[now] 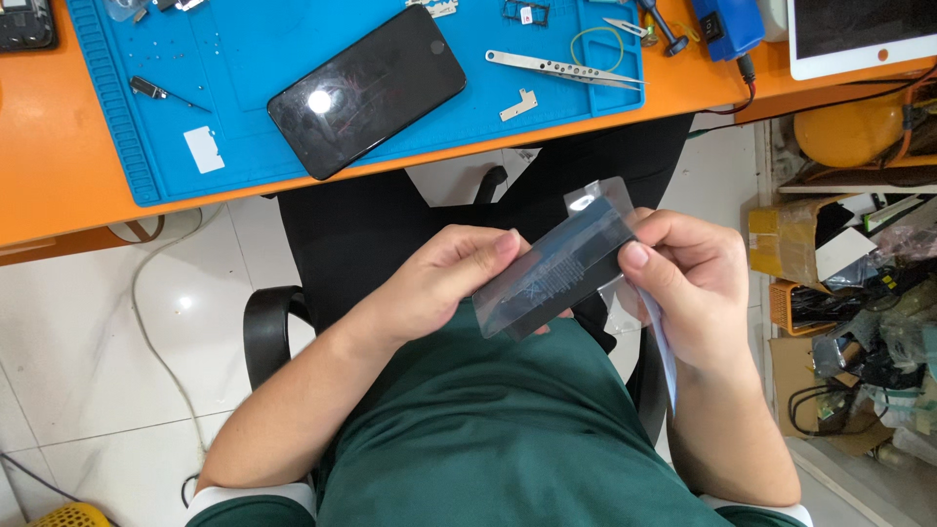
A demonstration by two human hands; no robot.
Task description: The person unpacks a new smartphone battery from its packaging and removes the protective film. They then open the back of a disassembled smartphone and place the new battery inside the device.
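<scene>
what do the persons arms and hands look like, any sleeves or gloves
Both the left hand and the right hand are bare: no gloves, rings, watch or bands visible. The forearms are uncovered too, with no sleeves reaching them. The person wears a plain dark green cotton-like shirt.

Orange table (59, 166) bears blue mat (244, 59), white tablet (859, 34), perhaps another phone (24, 21).

My left hand (439, 288) and right hand (688, 283) meet over my lap, forearms angled inward, elbows out, both hands' fingers curled and thumbs pressed down in a pinch, right thumb (634, 256) pointing toward the left.
</scene>
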